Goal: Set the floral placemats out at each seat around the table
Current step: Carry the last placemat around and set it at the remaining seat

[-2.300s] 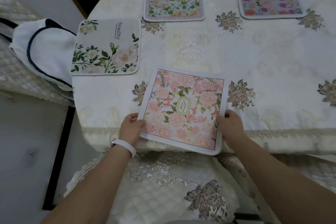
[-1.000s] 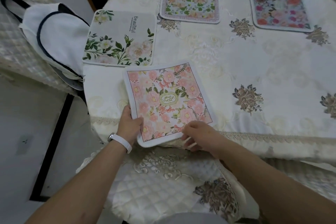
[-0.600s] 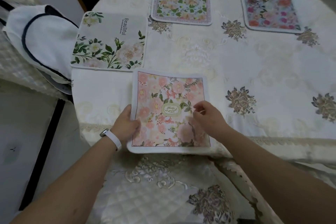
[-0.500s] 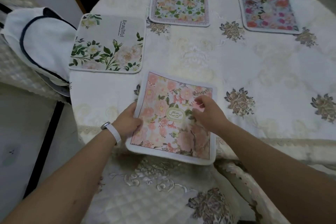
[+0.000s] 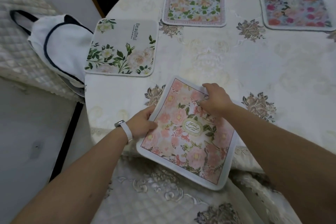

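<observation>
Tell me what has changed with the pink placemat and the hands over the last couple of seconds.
The pink placemat has been turned and now sits skewed, its near corner overhanging the table edge. The right hand left the mat's right edge and now pinches its far edge; the left hand still grips the left edge. The three other placemats lie as before.
</observation>
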